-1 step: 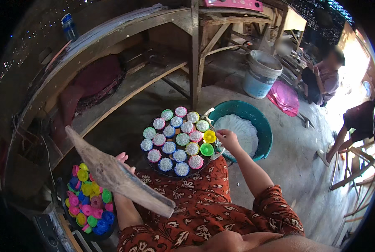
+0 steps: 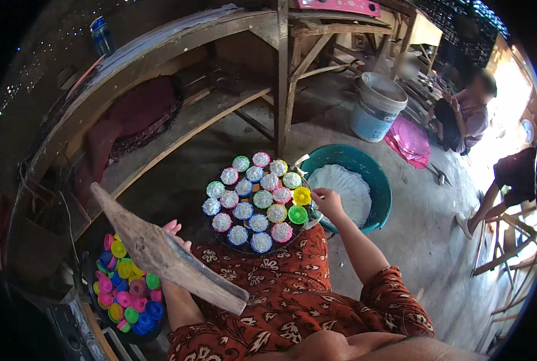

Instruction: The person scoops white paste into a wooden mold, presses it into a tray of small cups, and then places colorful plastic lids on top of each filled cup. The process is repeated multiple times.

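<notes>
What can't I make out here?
All in the head view:
Left hand: mostly hidden behind the wooden piece.
Right hand: too small to tell if it touches the yellow cup.
Bottom of teal basin: under white contents.
Person at right: upper body cut off by dark rim.

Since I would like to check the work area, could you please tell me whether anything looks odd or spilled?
The yellow cup and empty green cup by the right hand look odd, lacking the white filling of neighbouring cups. A small white fleck on the floor may be spilled filling.
</notes>
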A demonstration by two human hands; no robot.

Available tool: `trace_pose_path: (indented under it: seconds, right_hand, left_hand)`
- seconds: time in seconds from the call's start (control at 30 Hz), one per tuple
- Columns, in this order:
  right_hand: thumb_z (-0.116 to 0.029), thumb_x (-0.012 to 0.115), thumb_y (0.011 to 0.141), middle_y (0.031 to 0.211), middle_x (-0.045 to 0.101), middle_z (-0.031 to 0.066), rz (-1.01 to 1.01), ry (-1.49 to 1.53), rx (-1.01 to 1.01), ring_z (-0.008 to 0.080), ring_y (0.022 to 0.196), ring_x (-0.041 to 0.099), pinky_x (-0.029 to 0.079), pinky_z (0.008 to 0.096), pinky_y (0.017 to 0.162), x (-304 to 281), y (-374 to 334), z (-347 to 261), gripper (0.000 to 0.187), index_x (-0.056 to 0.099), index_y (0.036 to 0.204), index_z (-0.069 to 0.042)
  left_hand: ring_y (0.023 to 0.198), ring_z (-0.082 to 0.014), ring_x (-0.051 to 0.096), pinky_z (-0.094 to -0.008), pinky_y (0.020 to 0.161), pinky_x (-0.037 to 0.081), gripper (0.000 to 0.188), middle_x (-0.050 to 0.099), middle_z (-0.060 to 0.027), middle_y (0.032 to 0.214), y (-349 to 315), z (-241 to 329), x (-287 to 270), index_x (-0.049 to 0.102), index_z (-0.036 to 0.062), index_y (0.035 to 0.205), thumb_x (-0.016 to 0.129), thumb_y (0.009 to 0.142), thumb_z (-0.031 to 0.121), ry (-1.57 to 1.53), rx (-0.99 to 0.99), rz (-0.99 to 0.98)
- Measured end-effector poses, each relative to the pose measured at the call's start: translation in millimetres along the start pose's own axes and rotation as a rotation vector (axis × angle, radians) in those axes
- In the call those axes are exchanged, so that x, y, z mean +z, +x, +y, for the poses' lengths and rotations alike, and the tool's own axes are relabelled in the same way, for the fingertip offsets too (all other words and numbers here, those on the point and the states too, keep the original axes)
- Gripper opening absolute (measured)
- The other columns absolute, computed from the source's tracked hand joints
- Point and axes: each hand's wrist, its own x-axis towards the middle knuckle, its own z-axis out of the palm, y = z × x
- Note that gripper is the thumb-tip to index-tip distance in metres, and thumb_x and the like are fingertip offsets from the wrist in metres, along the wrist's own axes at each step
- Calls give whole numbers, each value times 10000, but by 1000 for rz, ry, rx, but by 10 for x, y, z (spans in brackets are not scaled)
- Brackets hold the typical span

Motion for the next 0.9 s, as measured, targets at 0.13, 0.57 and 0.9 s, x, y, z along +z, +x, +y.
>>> trace_pose_path:
  seconds: [0.13, 0.57, 0.9]
  right_hand:
    - [-222, 634, 783, 834, 664, 175, 92, -31, 35, 319, 791, 644, 504, 381, 729, 276, 173, 494, 222, 691, 892, -37]
    - [-236, 670, 757, 778, 625, 147, 174, -154, -124, 296, 691, 622, 498, 399, 657, 263, 184, 266, 249, 658, 896, -30]
    - [-403, 734, 686, 1182, 546, 44, -317, -534, -579, 258, 1106, 464, 383, 414, 940, 125, -166, -40, 614, 561, 1218, -152]
  left_hand:
    - [729, -87, 578, -376, 963, 436, 615, 596, -8, 779, -78, 221, -104, 459, -53, 1233, 740, 688, -1, 35, -78, 8]
    - [660, -67, 568, -351, 965, 434, 666, 589, 4, 783, 142, 292, -23, 411, -54, 1283, 712, 690, -44, -616, -582, -55]
    - [695, -57, 579, -345, 967, 427, 660, 593, 13, 718, 131, 199, 168, 434, -78, 1253, 730, 664, -54, -50, -137, -76]
